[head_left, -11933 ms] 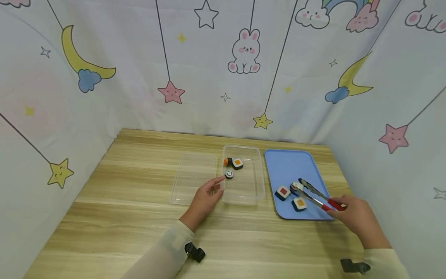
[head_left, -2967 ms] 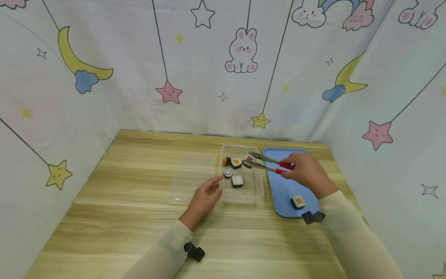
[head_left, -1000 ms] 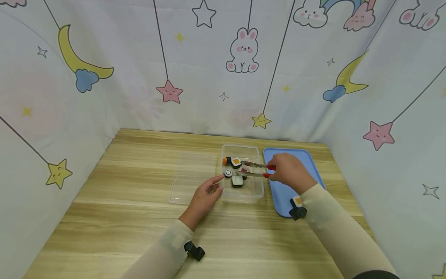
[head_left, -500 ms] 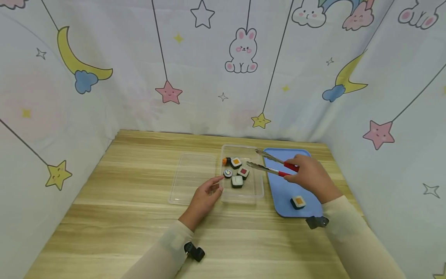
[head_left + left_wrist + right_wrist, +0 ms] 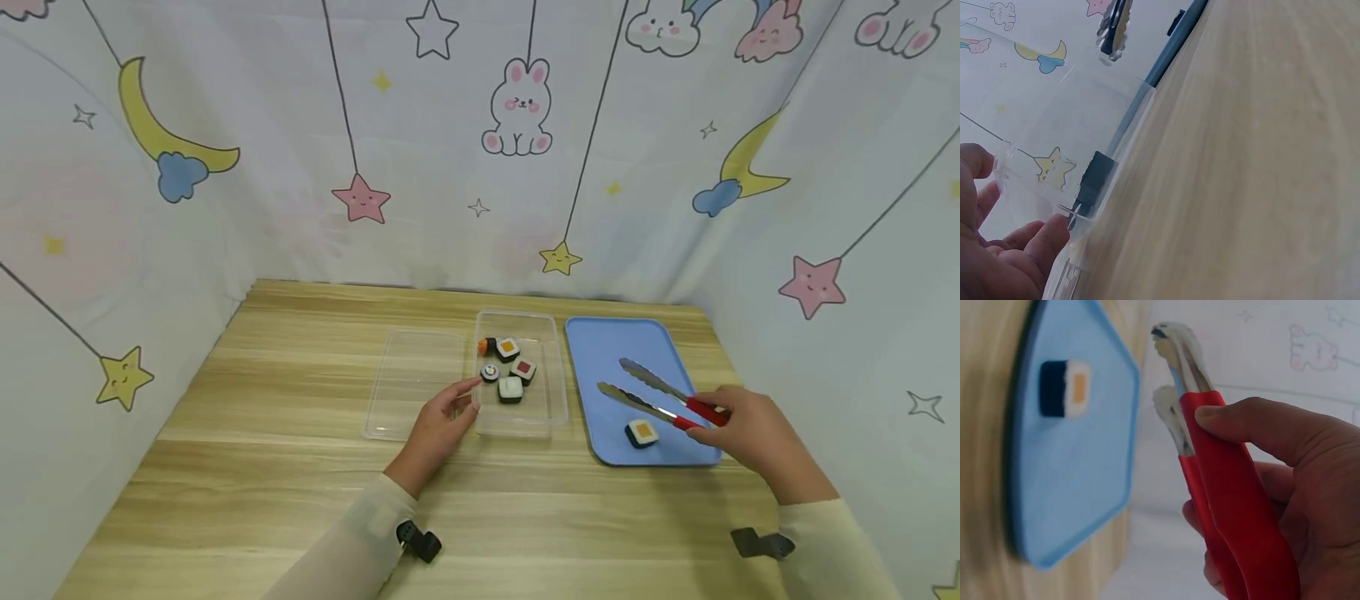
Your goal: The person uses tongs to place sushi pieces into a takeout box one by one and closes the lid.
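The right hand's grip point(image 5: 753, 429) curls round red-handled tongs point(image 5: 705, 409), tips apart, near orange-centred sushi point(image 5: 642, 433) on the blue tray point(image 5: 596, 346); the left hand point(image 5: 438, 425), loose-fingered, touches the clear box point(image 5: 542, 396). Pickup seems the step: straddle, then squeeze.

Blue tray point(image 5: 615, 350), red-handled tongs point(image 5: 660, 396), star-patterned curtain point(image 5: 442, 125)

Container point(image 5: 543, 410) stands just right of the left hand point(image 5: 441, 429), five sushi pieces point(image 5: 522, 369) inside. Lid point(image 5: 408, 375) lies beyond the left hand, left of the container. Tray point(image 5: 600, 342) lies left of the right hand point(image 5: 757, 437), whose tongs point(image 5: 1229, 462) extend over it. One sushi piece point(image 5: 642, 432) rests on the tray, before the tongs.
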The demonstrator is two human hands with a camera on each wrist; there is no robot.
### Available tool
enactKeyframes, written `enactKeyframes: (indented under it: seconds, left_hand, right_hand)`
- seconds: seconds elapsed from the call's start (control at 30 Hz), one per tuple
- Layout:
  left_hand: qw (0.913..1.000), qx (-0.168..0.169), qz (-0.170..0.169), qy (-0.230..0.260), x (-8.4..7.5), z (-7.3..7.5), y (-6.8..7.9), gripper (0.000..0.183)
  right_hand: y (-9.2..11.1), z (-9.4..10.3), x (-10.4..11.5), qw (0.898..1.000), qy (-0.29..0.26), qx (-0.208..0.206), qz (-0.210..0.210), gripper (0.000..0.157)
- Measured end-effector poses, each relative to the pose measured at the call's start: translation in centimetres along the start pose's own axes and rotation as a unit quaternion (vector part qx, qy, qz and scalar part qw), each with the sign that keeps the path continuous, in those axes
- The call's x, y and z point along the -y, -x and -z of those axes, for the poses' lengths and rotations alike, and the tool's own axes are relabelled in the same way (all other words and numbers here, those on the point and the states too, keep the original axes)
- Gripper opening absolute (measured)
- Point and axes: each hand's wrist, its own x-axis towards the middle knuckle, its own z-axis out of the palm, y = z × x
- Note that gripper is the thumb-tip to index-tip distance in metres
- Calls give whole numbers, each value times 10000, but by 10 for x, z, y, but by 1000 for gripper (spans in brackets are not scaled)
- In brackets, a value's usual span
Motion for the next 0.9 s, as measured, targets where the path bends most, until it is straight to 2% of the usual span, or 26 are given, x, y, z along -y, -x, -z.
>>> enactKeyframes:
  seconds: [0.2, 0.4, 0.57, 0.9]
  left_hand:
    - [10000, 5, 20, -13, 1, 0, 0, 43]
    - [10000, 16, -63, 74, 2, 0, -1, 43]
    - [9999, 0, -114, 57, 4, 0, -2, 43]
    - [9998, -21, -104, 164, 2, -1, -1, 43]
  right_hand:
    - [29, -4, -22, 9996, -39, 149, -225, 50]
    - [46, -7, -30, 9989, -28, 339, -328, 47]
    - [49, -11, -32, 9990, -28, 306, -318, 41]
    - [49, -13, -36, 9996, 20, 185, -199, 41]
